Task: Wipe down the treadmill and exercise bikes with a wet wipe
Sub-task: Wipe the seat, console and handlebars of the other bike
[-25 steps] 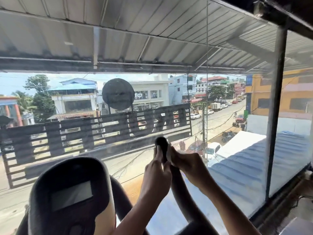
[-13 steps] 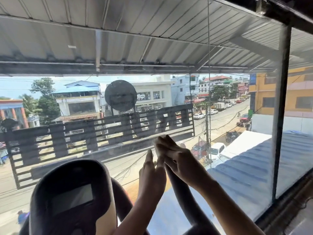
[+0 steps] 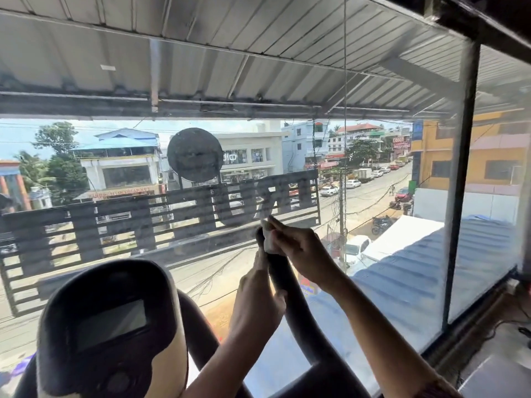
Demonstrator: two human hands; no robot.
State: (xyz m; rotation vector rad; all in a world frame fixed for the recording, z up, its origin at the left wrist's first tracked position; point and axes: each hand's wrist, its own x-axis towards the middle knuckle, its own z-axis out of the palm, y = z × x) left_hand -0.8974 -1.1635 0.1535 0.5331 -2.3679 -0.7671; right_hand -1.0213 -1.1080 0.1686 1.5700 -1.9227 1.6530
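Head view, looking out over an exercise bike towards the street.

- My right hand [image 3: 304,254], just below centre at 5 o'clock: fingers curled, pinching a small white wet wipe [image 3: 268,239] against the tip of the bike's handlebar [image 3: 298,311]. The wipe is a soft, crumpled fold, wrapped over the right side of the rounded bar end. One fingertip sticks up above it.
- My left hand [image 3: 255,305], directly below the right at 6 o'clock: clasped on the same handlebar lower down. The thumb presses the near side of the bar and one finger points up along it towards the wipe. The other fingers are hidden behind the bar.
- Handlebar: a black, matte, padded tube. It curves up from the bottom edge at 5 o'clock and ends in a blunt rounded tip under the wipe.
- Console [image 3: 109,326], 7 o'clock: a rounded, shield-shaped housing with a black face and a cream side. A dull grey rectangular screen [image 3: 112,323] is set into it.
- Window glass [image 3: 402,282] fills the view and looks smeared and hazy. A dark upright window post [image 3: 465,168] stands at 3 o'clock.
- Outside: a dark slatted sign [image 3: 129,222] runs from 9 o'clock towards centre, with a round flat disc [image 3: 195,155] above it.
- Corrugated metal roof [image 3: 258,53], 12 o'clock: ribbed grey sheets on steel beams.
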